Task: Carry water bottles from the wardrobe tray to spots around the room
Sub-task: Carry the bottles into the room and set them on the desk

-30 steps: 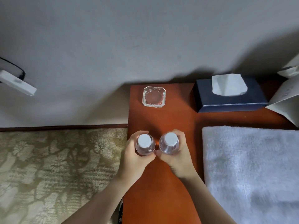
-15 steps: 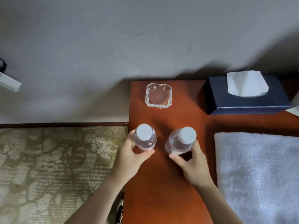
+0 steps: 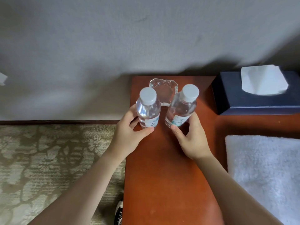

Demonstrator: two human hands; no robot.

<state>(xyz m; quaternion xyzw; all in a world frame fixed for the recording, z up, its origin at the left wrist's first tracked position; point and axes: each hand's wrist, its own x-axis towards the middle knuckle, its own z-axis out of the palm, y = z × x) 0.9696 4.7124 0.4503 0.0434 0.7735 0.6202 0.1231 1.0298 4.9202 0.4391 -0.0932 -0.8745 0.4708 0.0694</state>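
Note:
Two clear water bottles with white caps stand side by side on a reddish-brown wooden table (image 3: 164,176), close to its far left corner. My left hand (image 3: 128,135) wraps the lower part of the left bottle (image 3: 148,109), near the table's left edge. My right hand (image 3: 191,138) holds the base of the right bottle (image 3: 181,108), which leans slightly to the right. The labels face me. Whether the bottle bases rest on the wood is hidden by my fingers.
A square glass ashtray (image 3: 164,92) sits just behind the bottles at the wall. A dark blue tissue box (image 3: 253,98) stands at the back right. A white towel (image 3: 266,172) covers the right side. Patterned carpet (image 3: 48,159) and a shoe tip (image 3: 119,211) lie left of the table.
Both hands have carried the bottles farther from me toward the ashtray and spread them apart. The grip has slid down from the shoulders to the lower bodies, and the view has shifted left.

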